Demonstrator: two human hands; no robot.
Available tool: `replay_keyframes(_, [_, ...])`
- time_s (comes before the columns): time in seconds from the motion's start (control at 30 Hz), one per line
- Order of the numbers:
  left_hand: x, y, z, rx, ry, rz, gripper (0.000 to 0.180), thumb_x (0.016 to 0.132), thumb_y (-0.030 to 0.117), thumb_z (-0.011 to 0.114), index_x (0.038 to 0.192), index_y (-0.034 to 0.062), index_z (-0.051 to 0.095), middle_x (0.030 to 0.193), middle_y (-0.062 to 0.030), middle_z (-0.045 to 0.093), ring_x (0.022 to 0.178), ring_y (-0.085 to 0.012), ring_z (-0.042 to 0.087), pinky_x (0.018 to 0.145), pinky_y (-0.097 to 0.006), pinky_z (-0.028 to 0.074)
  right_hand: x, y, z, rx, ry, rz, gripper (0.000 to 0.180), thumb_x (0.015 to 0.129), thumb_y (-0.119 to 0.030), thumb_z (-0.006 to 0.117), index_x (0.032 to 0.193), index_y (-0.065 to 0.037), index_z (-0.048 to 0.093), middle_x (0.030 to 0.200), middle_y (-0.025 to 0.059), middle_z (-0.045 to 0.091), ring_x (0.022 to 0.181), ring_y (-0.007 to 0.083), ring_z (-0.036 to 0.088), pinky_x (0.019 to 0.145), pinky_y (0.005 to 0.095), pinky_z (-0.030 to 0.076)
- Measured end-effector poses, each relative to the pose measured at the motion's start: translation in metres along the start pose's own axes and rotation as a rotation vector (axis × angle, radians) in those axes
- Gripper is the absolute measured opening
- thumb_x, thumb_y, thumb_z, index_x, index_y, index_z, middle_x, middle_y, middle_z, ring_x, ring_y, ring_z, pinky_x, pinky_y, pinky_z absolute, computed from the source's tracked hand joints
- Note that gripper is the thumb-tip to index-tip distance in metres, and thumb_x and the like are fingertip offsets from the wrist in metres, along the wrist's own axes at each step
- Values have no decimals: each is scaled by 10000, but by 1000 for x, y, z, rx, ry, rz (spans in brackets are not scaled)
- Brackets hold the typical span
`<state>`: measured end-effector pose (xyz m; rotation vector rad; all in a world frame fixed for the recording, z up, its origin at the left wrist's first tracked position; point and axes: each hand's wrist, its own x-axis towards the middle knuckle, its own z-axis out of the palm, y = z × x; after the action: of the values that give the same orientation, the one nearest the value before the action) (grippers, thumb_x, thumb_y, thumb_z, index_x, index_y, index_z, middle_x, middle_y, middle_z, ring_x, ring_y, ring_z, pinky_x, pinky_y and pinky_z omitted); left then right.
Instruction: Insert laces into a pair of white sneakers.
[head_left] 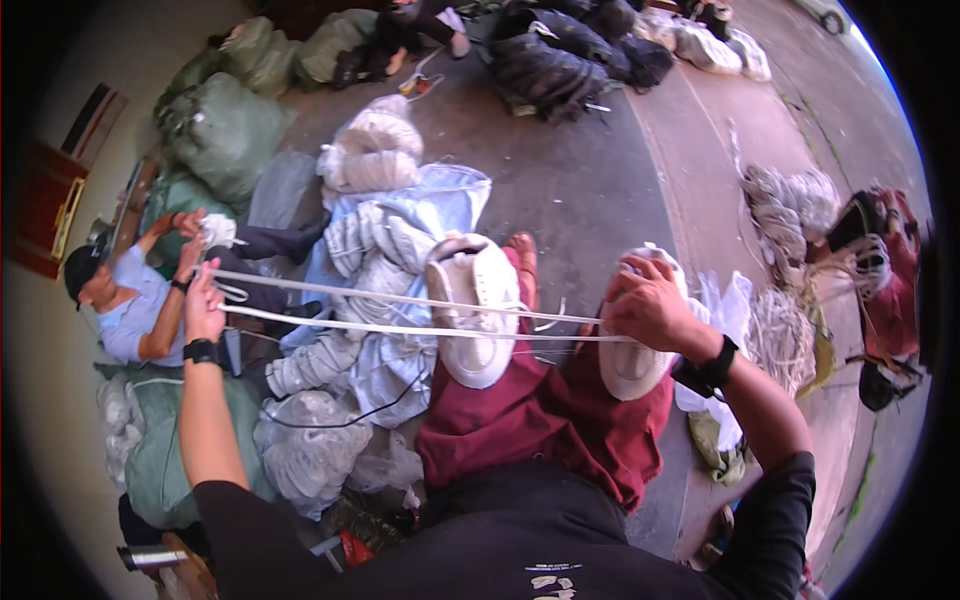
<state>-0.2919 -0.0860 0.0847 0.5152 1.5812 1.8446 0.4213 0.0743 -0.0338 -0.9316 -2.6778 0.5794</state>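
My left hand [204, 308] is raised out to the left, its fingers closed on a white shoelace [390, 328]. Two strands of the lace stretch nearly straight across my lap to a white shoe [630, 372] on my right leg. Over that shoe's upper lies my right hand [655, 305], fingers bent round it; they hide where the lace meets the shoe. A second white shoe [478, 362] rests on my left leg, toe toward me, and the strands pass in front of it.
At the left a seated person [135, 310] holds a white bundle [218, 230]. Piled white shoes [370, 240] lie on a pale blue sheet [455, 190]. Green sacks [225, 125] and black bags [545, 70] stand farther off. Bundled laces [785, 335] and another person [893, 290] are at the right.
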Motion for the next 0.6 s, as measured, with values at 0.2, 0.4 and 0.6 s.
replay_keyframes(0.2, [44,-24,-49,78,119,-92,180,1039,208,504,1152,82,565,1288,-38,646,459,-11,349,353,-167,289,-6,43,-3,88,-184,-102,156,740,-364,765,867,-277,788,1190,-71,613,1400,283,321,1117,519,182])
replay_keyframes(0.4, [51,-22,-61,141,213,-114,270,1050,218,473,1257,88,589,1013,59,685,447,-15,315,351,-180,271,-8,47,0,43,-170,-70,159,736,-373,764,866,-284,787,1185,-76,620,1396,271,328,1119,504,164])
replay_keyframes(0.6, [58,-23,-64,125,217,-101,253,1045,222,496,1225,91,614,891,74,661,441,-12,309,352,-180,259,-11,50,13,17,-42,-39,132,756,-368,735,834,-277,789,1087,-87,632,1335,267,387,1082,482,207])
